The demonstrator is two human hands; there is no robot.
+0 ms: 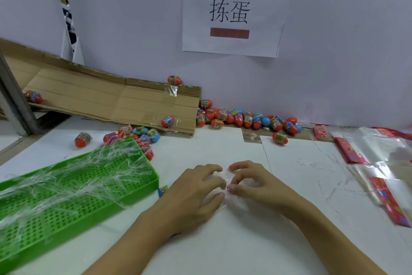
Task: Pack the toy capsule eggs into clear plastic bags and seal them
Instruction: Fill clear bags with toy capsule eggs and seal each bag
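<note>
Eggs [245, 118] lie in a heap along the foot of the wall, well beyond my hands, with a smaller cluster [138, 133] beside the far end of the green tray [138, 190] and one loose egg [83, 139] just left of that. The tray sits at my left, littered with thin clear strips, and behind it a cardboard ramp [100, 101] slopes down toward the heap. My left hand [196, 190] and right hand [252, 182] meet at the middle of the white table [223, 248], fingertips almost touching, curled round something clear and thin; what it is I cannot tell. To my right lie clear bags [379, 152] with red header cards, spread flat near the table edge. A paper sign [234, 14] hangs on the wall above.
</note>
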